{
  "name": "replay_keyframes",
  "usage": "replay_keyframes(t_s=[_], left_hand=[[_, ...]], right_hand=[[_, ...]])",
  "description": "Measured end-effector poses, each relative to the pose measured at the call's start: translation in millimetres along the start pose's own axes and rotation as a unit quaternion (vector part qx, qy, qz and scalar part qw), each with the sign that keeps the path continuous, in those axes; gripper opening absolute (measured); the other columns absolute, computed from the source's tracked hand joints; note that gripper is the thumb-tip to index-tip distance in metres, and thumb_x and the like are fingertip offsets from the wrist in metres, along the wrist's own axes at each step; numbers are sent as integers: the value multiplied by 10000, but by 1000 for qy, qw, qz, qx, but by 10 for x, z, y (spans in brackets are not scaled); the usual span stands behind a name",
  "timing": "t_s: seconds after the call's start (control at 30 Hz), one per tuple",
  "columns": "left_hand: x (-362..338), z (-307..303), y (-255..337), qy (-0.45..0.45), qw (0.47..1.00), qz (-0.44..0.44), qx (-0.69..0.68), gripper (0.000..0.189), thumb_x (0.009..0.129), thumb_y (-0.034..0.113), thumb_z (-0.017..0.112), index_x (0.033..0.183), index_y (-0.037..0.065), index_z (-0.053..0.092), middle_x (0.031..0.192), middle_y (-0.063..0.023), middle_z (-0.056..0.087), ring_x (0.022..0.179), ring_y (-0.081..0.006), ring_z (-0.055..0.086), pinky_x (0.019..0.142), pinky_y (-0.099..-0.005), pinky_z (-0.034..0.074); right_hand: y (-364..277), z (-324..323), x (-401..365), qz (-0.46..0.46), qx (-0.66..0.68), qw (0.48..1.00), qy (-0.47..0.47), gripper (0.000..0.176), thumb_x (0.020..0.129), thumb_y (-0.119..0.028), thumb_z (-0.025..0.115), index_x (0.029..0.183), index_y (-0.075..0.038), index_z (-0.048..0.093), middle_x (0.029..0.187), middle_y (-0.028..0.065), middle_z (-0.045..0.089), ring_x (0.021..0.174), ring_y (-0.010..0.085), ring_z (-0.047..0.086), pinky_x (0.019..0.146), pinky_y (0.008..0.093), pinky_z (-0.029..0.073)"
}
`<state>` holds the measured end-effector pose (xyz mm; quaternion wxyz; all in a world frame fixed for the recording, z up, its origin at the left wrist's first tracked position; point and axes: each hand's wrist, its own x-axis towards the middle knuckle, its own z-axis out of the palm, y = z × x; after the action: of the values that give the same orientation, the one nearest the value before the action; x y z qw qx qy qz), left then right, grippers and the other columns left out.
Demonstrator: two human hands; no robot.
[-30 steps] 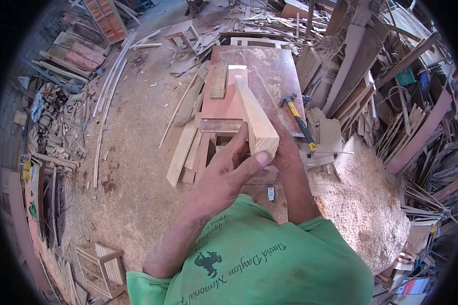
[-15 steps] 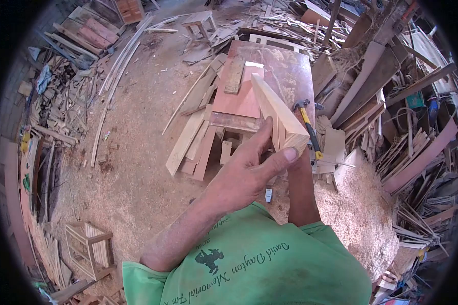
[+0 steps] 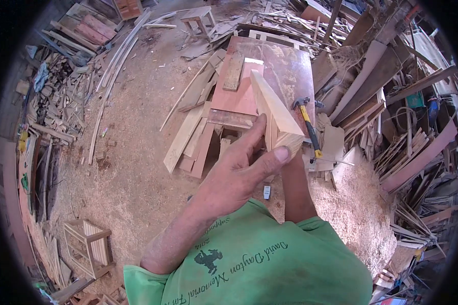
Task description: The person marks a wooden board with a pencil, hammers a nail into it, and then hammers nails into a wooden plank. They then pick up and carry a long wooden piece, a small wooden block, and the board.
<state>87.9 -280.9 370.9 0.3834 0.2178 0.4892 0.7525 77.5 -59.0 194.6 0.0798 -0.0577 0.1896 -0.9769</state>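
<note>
My left hand (image 3: 226,178) grips the near end of a pale wooden board (image 3: 280,109), its thumb against the end face and its index finger along the side. The board points away from me, raised above the work table. My right hand (image 3: 293,161) is at the underside of the same end. Its fingers are hidden by the wood, so its hold does not show. Beyond the board, a hammer (image 3: 306,122) with a yellow and black handle lies at the table's right edge. A reddish flat panel (image 3: 239,99) and a short wooden block (image 3: 233,73) lie on the table.
The work table (image 3: 285,58) stands ahead of me, with several planks (image 3: 185,140) leaning at its left. Scrap wood is heaped along the right side (image 3: 417,147) and at the left wall (image 3: 56,101). A small wooden frame (image 3: 89,246) sits on the sawdust-covered floor (image 3: 137,168).
The board and both hands appear slightly further left, and the whole view has shifted a little. My left hand keeps the same grip.
</note>
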Motion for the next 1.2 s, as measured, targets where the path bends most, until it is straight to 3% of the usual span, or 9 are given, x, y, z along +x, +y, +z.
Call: replay_keyframes(t_s=[0.1,0.37,0.5,0.63,0.8,0.9,1.0,1.1,1.2], left_hand=[[11,7,0,15,1000,8,1,811,1115,375,635,1702,-20,241,1487,-142,574,1343,-177,549,1148,-341,441],[54,4,73,15,1000,8,4,802,1118,355,635,1696,-40,244,1505,-147,560,1372,-184,533,1164,-346,428],[86,0,56,17,1000,21,-5,818,1114,356,642,1688,-65,239,1526,-155,544,1389,-185,519,1170,-345,424],[98,-14,80,27,999,22,-3,838,1111,354,645,1693,-72,219,1537,-158,536,1398,-194,513,1175,-349,421],[-4,-138,165,20,1000,-19,2,876,1099,356,645,1705,-71,178,1565,-183,517,1433,-210,499,1196,-361,409],[-207,-394,-33,24,1000,12,-10,905,1069,367,674,1707,-60,194,1563,-190,520,1394,-217,554,1167,-384,455],[-572,-601,-182,72,986,-15,-150,899,1042,380,699,1695,-49,254,1456,-169,607,1213,-216,684,1024,-373,566],[-911,-875,-490,168,968,-91,-163,824,1017,348,740,1650,-39,382,1274,-129,704,1004,-199,748,846,-344,622],[-1118,-1061,-948,305,926,-214,57,717,989,361,761,1581,28,532,1163,-130,746,893,-209,720,797,-342,617]], right_hand=[[14,159,30,-8,7,999,-34,584,1088,-506,600,1481,-74,603,1341,174,724,1162,318,749,937,500,655],[35,-219,127,22,-21,995,99,574,1091,-483,612,1482,-63,601,1335,174,729,1152,313,755,927,497,657],[-13,211,102,-44,-5,999,-4,569,1091,-478,617,1470,-53,608,1329,172,732,1140,312,760,918,495,659],[-7,153,146,-23,13,1000,4,547,1090,-456,633,1456,-50,618,1324,167,734,1156,304,753,939,489,649],[31,196,167,-56,-182,957,220,483,1076,-407,679,1397,-48,647,1270,155,744,1160,262,728,1010,432,608],[98,-271,317,-22,-131,949,285,405,1071,-352,693,1324,-37,664,1205,152,749,1091,242,731,972,389,614],[164,-511,397,23,-108,954,278,404,1056,-339,716,1311,-31,657,1109,148,746,1033,271,747,951,421,641],[314,-1064,453,58,-85,957,272,399,1048,-315,734,1354,-74,648,1257,153,741,1166,281,727,1034,427,595],[510,-1331,635,75,-90,933,340,409,1029,-351,762,1346,-122,642,1306,131,713,1220,283,695,1047,451,579]])
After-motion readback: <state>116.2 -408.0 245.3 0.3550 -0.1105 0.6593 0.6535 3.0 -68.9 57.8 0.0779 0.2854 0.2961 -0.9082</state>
